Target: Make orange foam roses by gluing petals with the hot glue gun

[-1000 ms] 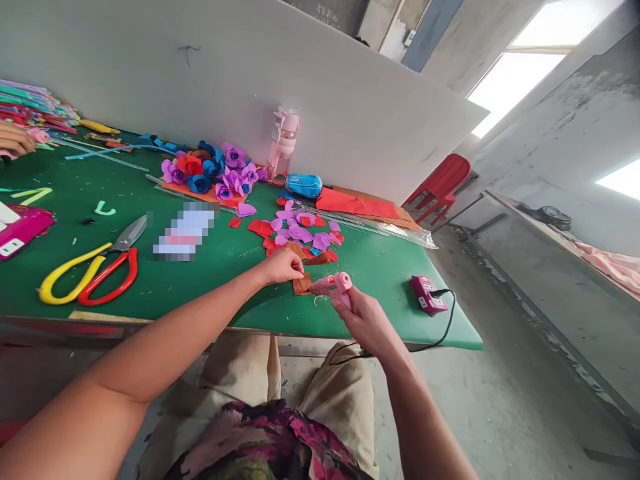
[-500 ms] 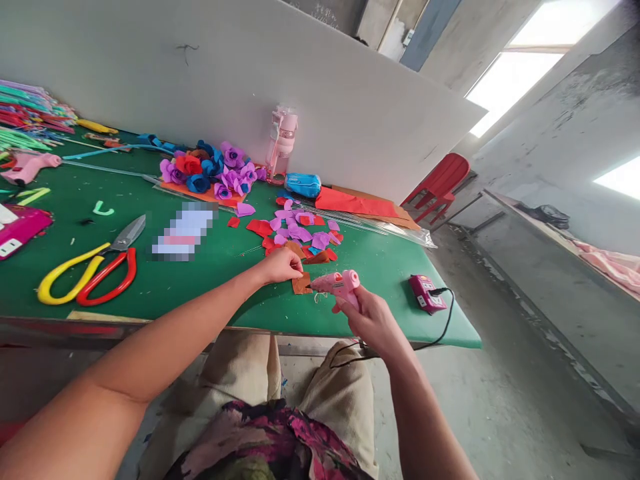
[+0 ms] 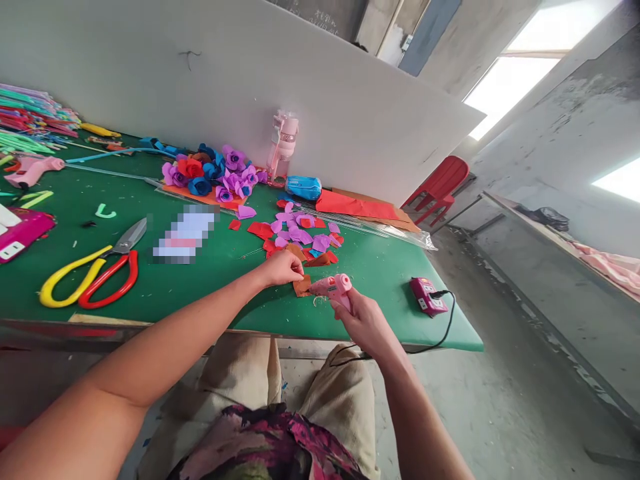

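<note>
My right hand [image 3: 361, 317] is wrapped round the handle of a pink hot glue gun [image 3: 336, 287], whose nozzle points left. Its tip is at a small square of brown paper [image 3: 301, 287] near the table's front edge. With fingers pinched, my left hand [image 3: 284, 268] holds the upper left corner of that paper. Just beyond it lie purple, red, blue and brown paper petals [image 3: 299, 236] in a loose heap. Thin strands of glue [image 3: 320, 301] show on the table beneath the gun.
Red-and-yellow-handled scissors [image 3: 107, 270] lie at left. Paper flowers [image 3: 213, 171], a pink bottle [image 3: 283, 147] and a blue packet [image 3: 303, 188] stand along the back board. At right, a black cord runs from a magenta power strip [image 3: 427, 297] over the green table's [image 3: 400, 257] edge.
My right hand has moved the glue gun slightly left, bringing its nozzle further over the brown paper. My left hand keeps its pinch at the corner.
</note>
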Available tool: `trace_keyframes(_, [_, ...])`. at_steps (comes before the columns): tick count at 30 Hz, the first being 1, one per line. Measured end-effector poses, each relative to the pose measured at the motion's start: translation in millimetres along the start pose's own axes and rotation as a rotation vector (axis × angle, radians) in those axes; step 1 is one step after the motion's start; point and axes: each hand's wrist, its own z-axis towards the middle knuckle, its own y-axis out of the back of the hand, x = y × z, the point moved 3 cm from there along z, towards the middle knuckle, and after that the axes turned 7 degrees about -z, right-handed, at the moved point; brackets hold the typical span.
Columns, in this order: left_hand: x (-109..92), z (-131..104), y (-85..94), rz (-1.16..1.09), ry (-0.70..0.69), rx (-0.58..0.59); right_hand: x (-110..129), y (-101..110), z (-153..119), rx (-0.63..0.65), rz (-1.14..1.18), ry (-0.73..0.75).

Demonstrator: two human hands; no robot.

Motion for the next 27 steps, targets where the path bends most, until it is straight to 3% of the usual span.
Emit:
trace_keyframes(12, [-2, -2, 1.7, -0.005, 0.008, -0.014, -4, 11, -9, -0.033, 0.112, -0.012])
trace_keyframes(20, [-1, -1, 0.4, 0.001, 0.004, -0.008, 5, -3, -3, 0.002, 0.079, 0.033])
trace_keyframes(27, [2, 0, -0.2, -0.016, 0.009, -0.003, -4, 3, -4, -0.022, 0.006, -0.014])
